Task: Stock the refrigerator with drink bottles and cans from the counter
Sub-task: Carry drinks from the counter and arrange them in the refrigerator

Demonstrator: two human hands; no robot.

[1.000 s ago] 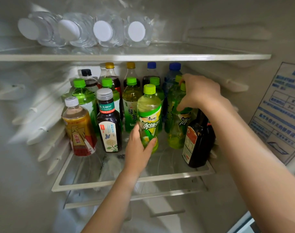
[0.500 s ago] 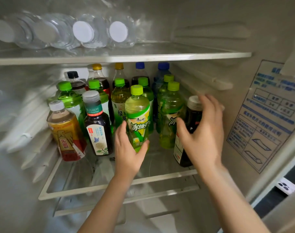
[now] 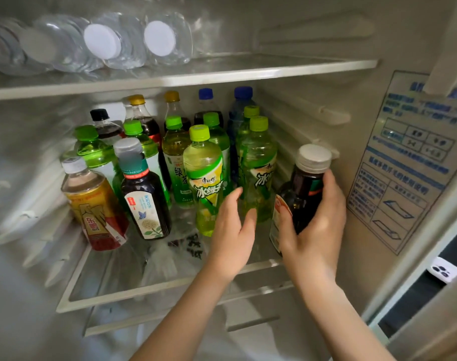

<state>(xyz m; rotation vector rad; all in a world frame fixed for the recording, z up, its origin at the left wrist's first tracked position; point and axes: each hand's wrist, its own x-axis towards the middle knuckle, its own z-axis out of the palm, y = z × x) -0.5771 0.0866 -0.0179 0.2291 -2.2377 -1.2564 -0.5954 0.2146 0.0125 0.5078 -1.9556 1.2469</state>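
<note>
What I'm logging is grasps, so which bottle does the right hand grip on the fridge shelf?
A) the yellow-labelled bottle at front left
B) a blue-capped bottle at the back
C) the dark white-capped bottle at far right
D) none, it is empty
C: the right hand has its thumb and fingers curled round the dark white-capped bottle at the shelf's right end.
</note>
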